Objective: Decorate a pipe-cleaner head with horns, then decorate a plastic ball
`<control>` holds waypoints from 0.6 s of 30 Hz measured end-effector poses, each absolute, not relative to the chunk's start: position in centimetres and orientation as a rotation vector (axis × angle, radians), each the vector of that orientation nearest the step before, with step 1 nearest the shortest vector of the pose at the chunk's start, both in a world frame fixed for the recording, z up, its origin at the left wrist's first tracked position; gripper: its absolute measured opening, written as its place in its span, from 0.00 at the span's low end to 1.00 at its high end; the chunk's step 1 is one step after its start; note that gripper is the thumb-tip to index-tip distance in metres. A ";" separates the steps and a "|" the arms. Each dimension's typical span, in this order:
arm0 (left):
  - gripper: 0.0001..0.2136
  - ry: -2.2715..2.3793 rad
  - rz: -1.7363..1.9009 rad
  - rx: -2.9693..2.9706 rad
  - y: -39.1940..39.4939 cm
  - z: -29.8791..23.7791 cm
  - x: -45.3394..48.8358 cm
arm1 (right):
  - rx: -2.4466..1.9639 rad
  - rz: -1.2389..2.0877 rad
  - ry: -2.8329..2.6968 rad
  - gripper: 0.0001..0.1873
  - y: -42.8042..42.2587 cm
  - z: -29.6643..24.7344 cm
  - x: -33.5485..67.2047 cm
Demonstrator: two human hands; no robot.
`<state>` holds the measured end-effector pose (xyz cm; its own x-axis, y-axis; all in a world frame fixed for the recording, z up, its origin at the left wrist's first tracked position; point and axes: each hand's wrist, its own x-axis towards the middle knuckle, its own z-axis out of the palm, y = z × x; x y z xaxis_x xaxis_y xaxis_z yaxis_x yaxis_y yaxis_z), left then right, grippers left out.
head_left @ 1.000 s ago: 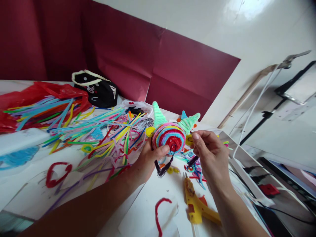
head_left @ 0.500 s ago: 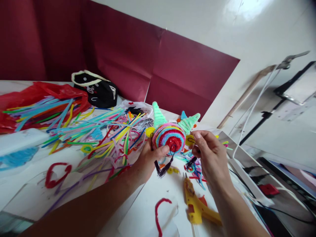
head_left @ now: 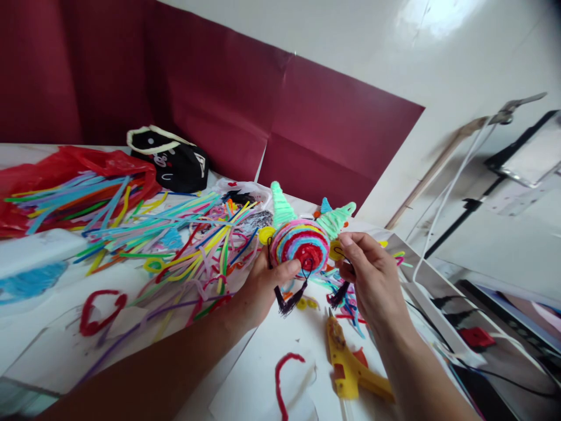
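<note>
The left hand (head_left: 263, 286) is curled around a striped ball (head_left: 298, 242) wound from fuzzy wire, raised just above the table (head_left: 263, 374), with the thumb pressed near its red centre, where a black tassel (head_left: 289, 301) hangs down. The right hand (head_left: 372, 280) is closed in a fine pinch on the thin loop of a second tassel (head_left: 339, 295), held just beside the ball's right side. The pinch looks slight, so the loop could slip free and the tassel drop into the loose scraps below. The thumb's pressure might also shift the wound coils or tug the hanging tassel loose. A yellow glue gun (head_left: 350, 368) lies on the table beneath the right wrist; if it is hot, a lowered forearm could brush its tip.
</note>
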<state>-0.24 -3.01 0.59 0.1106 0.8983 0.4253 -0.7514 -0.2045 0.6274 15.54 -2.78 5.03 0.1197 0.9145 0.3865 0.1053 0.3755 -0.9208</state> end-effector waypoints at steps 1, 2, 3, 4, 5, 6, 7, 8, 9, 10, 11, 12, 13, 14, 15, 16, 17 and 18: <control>0.13 0.211 1.517 0.935 -3.0 0.6 -0.2 | -1.039 0.790 -1.315 0.16 -2.8 5.1 15.5; 0.13 0.215 1.518 0.938 -3.0 0.5 -0.2 | -1.043 0.800 -1.304 0.16 -2.8 5.2 15.4; 0.13 0.221 1.518 0.942 -3.0 0.5 -0.3 | -1.047 0.810 -1.293 0.16 -2.9 5.3 15.3; 0.14 0.228 1.518 0.946 -3.0 0.5 -0.3 | -1.050 0.820 -1.283 0.16 -2.9 5.4 15.3; 0.14 0.235 1.519 0.949 -3.0 0.4 -0.3 | -1.052 0.829 -1.273 0.16 -2.9 5.5 15.2; 0.15 0.242 1.521 0.950 -3.0 0.4 -0.3 | -1.053 0.836 -1.264 0.16 -2.9 5.5 15.2; 0.15 0.246 1.523 0.949 -3.0 0.4 -0.3 | -1.054 0.842 -1.255 0.16 -2.8 5.6 15.1; 0.16 0.249 1.524 0.948 -3.0 0.4 -0.3 | -1.054 0.850 -1.248 0.16 -2.8 5.6 15.1; 0.16 0.251 1.524 0.948 -3.0 0.4 -0.3 | -1.054 0.858 -1.242 0.16 -2.8 5.7 15.1; 0.17 0.254 1.524 0.946 -3.0 0.5 -0.3 | -1.054 0.864 -1.237 0.16 -2.8 5.7 15.0; 0.17 0.258 1.524 0.946 -3.0 0.5 -0.3 | -1.055 0.871 -1.233 0.15 -2.8 5.7 15.0; 0.18 0.263 1.527 0.946 -3.0 0.5 -0.3 | -1.056 0.874 -1.231 0.15 -2.8 5.7 15.0; 0.18 0.269 1.529 0.946 -3.0 0.6 -0.3 | -1.059 0.876 -1.229 0.15 -2.8 5.7 15.0; 0.18 0.272 1.532 0.948 -3.0 0.6 -0.3 | -1.063 0.878 -1.229 0.15 -2.8 5.7 15.1; 0.18 0.272 1.534 0.951 -3.0 0.6 -0.3 | -1.069 0.877 -1.230 0.15 -2.8 5.7 15.1; 0.17 0.268 1.534 0.955 -3.0 0.6 -0.3 | -1.073 0.876 -1.231 0.15 -2.9 5.7 15.1; 0.17 0.263 1.531 0.962 -3.0 0.5 -0.3 | -1.075 0.877 -1.233 0.14 -2.9 5.7 15.0; 0.18 0.256 1.529 0.969 -3.0 0.5 -0.3 | -1.075 0.880 -1.233 0.14 -2.8 5.7 15.0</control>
<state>-0.29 -3.04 0.51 0.0980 0.9020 0.4204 -0.7157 -0.2296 0.6595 15.03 -2.83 5.68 0.1466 0.9472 0.2851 0.0384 0.2826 -0.9585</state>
